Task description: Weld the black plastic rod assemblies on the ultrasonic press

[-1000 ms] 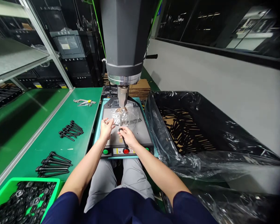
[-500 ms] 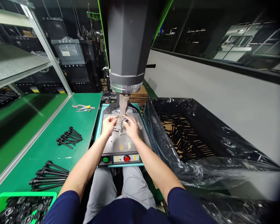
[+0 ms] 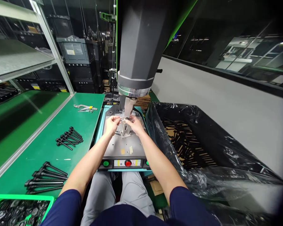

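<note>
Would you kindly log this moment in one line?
left hand: at fixture, grip unclear; right hand: at fixture, grip unclear; machine head: above fixture; black threaded parts: two groups on green table

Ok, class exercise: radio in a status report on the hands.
Left hand, right hand at metal fixture. Small dark part between them, mostly hidden. Grey tool tip close above.

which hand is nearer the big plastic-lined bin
Right. The right hand is left of the bin, with a gap between; the left hand is farther left, beyond the metal fixture.
</note>
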Action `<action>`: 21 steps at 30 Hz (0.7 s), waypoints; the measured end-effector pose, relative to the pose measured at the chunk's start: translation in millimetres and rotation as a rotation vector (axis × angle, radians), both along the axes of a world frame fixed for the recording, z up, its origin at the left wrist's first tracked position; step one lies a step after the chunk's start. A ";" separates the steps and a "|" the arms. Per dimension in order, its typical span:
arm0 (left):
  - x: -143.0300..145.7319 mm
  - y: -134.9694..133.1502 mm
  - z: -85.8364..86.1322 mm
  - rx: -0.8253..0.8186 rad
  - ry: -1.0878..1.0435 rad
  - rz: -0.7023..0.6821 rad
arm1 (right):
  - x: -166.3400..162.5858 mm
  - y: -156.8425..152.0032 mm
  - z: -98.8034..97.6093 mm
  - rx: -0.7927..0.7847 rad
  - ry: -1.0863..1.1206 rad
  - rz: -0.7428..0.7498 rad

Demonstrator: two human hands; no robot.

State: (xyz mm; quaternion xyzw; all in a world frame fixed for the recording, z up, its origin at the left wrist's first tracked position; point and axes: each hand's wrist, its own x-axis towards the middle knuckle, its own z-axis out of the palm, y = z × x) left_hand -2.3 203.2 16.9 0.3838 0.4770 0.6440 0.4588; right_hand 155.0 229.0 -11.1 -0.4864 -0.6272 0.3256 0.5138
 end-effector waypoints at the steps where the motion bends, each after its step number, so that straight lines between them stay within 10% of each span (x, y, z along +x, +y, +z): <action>1: -0.3 0.4 -0.6 0.002 0.002 -0.001 | 2.0 -0.1 0.5 0.021 -0.006 0.025; 21: 3.7 -4.3 -3.1 0.004 0.120 -0.011 | 5.3 -18.7 -17.4 -0.312 0.427 -0.031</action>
